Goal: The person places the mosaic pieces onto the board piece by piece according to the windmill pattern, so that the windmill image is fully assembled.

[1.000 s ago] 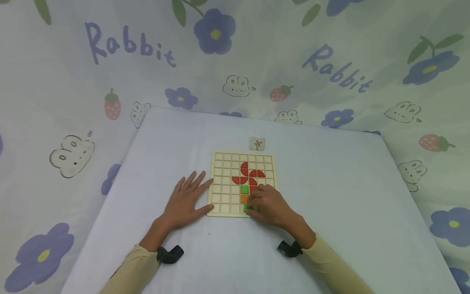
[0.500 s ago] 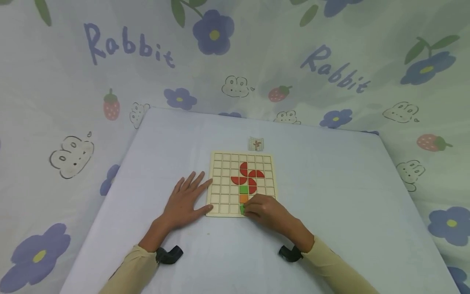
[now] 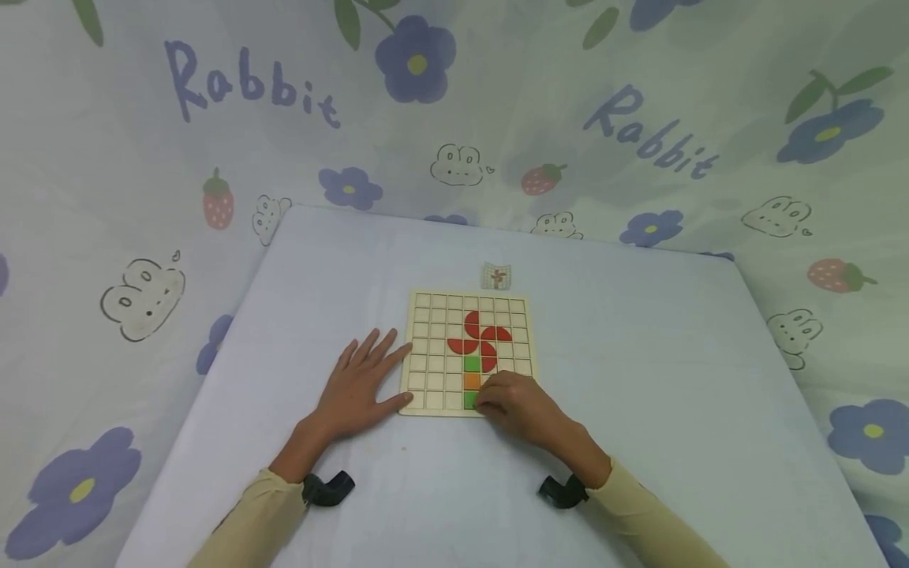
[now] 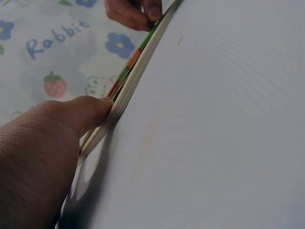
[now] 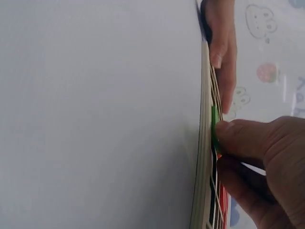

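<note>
A square wooden grid board (image 3: pixel 428 362) lies on the table in the head view. Red quarter-round pieces (image 3: pixel 464 345) form a pinwheel on it. Below them run a green square tile (image 3: pixel 472 364), an orange square tile (image 3: pixel 472 381) and a lower green tile (image 3: pixel 469 401) in one column. My right hand (image 3: pixel 524 404) pinches that lower green tile at the board's near edge; in the right wrist view the thumb (image 5: pixel 233 133) lies against it. With fingers spread, my left hand (image 3: pixel 357 392) rests at the board's left side, its thumb (image 4: pixel 90 112) touching the edge.
A small curled card (image 3: pixel 496 276) with a red pinwheel pattern lies just beyond the board. The white-covered table (image 3: pixel 660 355) meets a patterned cloth (image 3: pixel 284 158) behind. Black curved devices (image 3: pixel 330 489) sit at both wrists.
The right hand has drawn slightly nearer, uncovering the lower red piece. The lower green tile, tilted half a second ago, now lies squarely in its cell. The left hand stays put.
</note>
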Tool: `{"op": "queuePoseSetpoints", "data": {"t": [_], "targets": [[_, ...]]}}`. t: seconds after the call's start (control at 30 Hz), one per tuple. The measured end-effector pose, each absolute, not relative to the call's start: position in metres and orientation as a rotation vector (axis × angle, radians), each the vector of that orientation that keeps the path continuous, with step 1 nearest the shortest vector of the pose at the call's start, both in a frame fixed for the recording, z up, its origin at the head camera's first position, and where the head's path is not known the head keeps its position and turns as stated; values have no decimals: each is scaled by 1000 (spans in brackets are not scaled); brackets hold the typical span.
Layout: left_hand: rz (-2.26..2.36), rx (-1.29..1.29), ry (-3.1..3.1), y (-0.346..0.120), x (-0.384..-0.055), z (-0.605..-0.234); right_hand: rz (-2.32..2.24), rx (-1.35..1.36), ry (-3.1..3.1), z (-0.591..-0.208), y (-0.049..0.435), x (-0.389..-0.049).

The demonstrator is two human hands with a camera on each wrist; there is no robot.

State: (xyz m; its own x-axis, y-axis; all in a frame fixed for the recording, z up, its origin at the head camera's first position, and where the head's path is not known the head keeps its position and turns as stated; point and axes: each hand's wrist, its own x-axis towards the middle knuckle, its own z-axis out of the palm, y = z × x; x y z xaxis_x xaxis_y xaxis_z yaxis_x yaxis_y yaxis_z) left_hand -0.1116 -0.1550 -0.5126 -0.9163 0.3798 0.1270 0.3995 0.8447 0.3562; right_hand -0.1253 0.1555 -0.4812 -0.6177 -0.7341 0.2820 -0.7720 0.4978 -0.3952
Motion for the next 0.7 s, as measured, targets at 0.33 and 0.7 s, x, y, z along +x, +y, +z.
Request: {"op": "queuePoseSetpoints", "data": {"t": [0.33, 0.7], "targets": [[-629, -628, -3010, -149, -113, -510, 671, 568, -2866, -484, 189, -140], [-644, -637, -3024, -145, -127, -506, 742, 556, -2908, -481, 196, -150]]}}
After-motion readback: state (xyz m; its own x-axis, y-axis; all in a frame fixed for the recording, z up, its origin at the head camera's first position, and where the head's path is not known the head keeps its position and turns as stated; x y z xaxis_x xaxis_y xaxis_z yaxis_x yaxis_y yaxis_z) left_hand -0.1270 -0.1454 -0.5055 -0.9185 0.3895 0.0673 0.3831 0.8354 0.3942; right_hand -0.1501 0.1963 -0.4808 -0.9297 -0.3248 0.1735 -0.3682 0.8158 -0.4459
